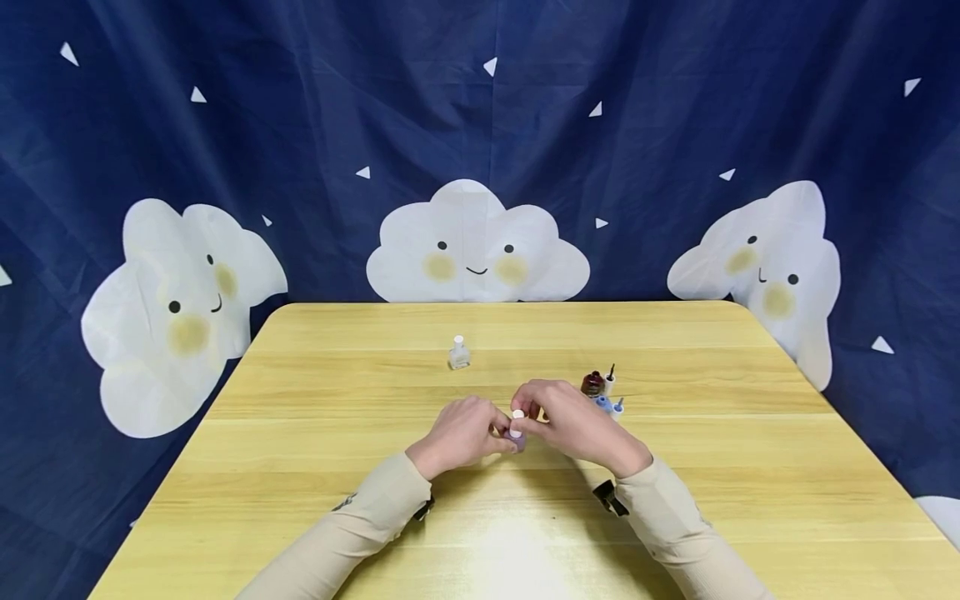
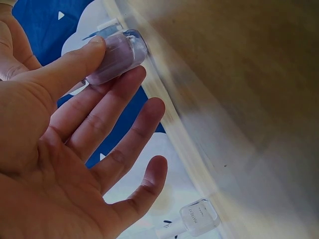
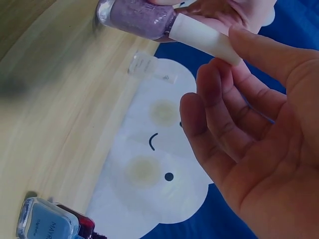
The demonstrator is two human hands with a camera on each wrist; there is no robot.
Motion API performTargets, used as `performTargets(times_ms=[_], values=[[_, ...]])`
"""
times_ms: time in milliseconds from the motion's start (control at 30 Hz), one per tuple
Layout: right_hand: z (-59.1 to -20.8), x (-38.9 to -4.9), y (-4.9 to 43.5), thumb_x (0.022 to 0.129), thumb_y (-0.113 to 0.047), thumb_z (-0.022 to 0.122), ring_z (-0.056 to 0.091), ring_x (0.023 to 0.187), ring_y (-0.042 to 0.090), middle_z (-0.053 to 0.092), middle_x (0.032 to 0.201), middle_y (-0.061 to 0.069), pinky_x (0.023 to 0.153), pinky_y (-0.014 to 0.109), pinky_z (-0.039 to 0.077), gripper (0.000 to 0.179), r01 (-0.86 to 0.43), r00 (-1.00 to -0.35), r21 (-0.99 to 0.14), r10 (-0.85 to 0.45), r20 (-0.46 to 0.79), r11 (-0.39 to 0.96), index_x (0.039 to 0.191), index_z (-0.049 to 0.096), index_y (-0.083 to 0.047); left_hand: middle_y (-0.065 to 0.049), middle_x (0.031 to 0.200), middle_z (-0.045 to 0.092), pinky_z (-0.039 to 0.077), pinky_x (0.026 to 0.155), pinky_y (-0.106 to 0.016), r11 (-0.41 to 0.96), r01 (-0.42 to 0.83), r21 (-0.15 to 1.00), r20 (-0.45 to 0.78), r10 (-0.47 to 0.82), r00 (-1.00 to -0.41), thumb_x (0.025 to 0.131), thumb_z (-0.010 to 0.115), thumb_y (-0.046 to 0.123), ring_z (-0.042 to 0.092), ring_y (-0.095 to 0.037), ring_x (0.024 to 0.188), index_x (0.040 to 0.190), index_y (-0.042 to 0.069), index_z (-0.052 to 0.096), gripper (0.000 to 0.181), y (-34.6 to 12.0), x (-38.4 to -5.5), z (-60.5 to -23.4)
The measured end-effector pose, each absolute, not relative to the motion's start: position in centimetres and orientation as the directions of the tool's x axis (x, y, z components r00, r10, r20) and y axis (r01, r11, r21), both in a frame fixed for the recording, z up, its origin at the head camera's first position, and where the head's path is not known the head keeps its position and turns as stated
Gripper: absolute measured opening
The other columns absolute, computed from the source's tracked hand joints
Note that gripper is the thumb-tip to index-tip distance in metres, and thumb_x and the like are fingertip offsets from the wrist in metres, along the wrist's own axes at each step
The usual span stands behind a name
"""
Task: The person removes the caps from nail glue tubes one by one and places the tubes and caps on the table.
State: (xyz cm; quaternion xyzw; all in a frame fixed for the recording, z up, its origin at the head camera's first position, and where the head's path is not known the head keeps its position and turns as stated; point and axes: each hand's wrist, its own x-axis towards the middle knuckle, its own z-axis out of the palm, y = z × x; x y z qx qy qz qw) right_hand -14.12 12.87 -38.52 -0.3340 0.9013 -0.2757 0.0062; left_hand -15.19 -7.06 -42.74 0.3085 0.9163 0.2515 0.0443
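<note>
A small bottle of purple nail polish [image 1: 516, 444] is upright low over the table in front of me. My left hand [image 1: 463, 432] grips it, thumb on one side and fingers on the other, as the left wrist view shows. Its tall white cap [image 3: 202, 40] sits at the bottle's neck. The thumb and fingertips of my right hand [image 1: 577, 423] pinch the cap near its top end. In the right wrist view the other fingers curl loosely below the cap.
Right of my hands stand an uncapped dark red polish bottle [image 1: 592, 384] and a blue one [image 1: 603, 403]. Their white caps [image 1: 610, 384] stand beside them, brushes pointing up. A clear polish bottle [image 1: 459, 357] with a white cap stands farther back. A dark blue curtain [image 1: 480, 125] hangs behind the table.
</note>
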Motion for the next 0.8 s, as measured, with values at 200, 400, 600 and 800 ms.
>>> performTargets(times_ms=[200, 400, 600, 800], values=[[-38.45, -14.05, 12.9, 0.095, -0.016, 0.074, 0.06, 0.079, 0.002, 0.067, 0.089, -0.01, 0.072, 0.026, 0.054, 0.007, -0.614, -0.766, -0.486, -0.617, 0.179, 0.622, 0.1, 0.071, -0.013, 0.013, 0.074, 0.071, 0.034, 0.051, -0.022, 0.69, 0.539, 0.484, 0.066, 0.585, -0.808, 0.086, 0.084, 0.029, 0.041, -0.004, 0.057, 0.089, 0.022, 0.083, 0.007, -7.02, -15.2, -42.73], [-38.37, -14.07, 12.86, 0.094, -0.019, 0.075, 0.06, 0.079, 0.004, 0.066, 0.089, -0.011, 0.072, 0.024, 0.052, 0.011, -0.591, -0.782, -0.49, -0.603, 0.156, 0.641, 0.103, 0.07, -0.015, 0.013, 0.073, 0.071, 0.033, 0.05, -0.022, 0.691, 0.54, 0.48, 0.067, 0.585, -0.808, 0.086, 0.084, 0.029, 0.04, -0.003, 0.056, 0.09, 0.022, 0.083, 0.007, -7.01, -15.18, -42.72], [-38.3, -14.12, 12.87, 0.094, -0.021, 0.076, 0.059, 0.077, 0.004, 0.065, 0.086, -0.012, 0.071, 0.024, 0.051, 0.011, -0.566, -0.798, -0.517, -0.584, 0.146, 0.643, 0.099, 0.067, -0.016, 0.014, 0.07, 0.067, 0.032, 0.05, -0.022, 0.691, 0.539, 0.482, 0.064, 0.586, -0.808, 0.086, 0.083, 0.028, 0.04, -0.004, 0.056, 0.086, 0.023, 0.082, 0.006, -7.0, -15.19, -42.65], [-38.49, -14.21, 12.95, 0.094, -0.019, 0.076, 0.058, 0.075, 0.002, 0.064, 0.083, -0.013, 0.069, 0.023, 0.05, 0.01, -0.582, -0.788, -0.516, -0.591, 0.169, 0.629, 0.093, 0.066, -0.018, 0.014, 0.07, 0.068, 0.033, 0.051, -0.022, 0.689, 0.542, 0.481, 0.067, 0.588, -0.806, 0.086, 0.083, 0.028, 0.042, -0.004, 0.057, 0.083, 0.023, 0.081, 0.006, -7.02, -15.18, -42.66]])
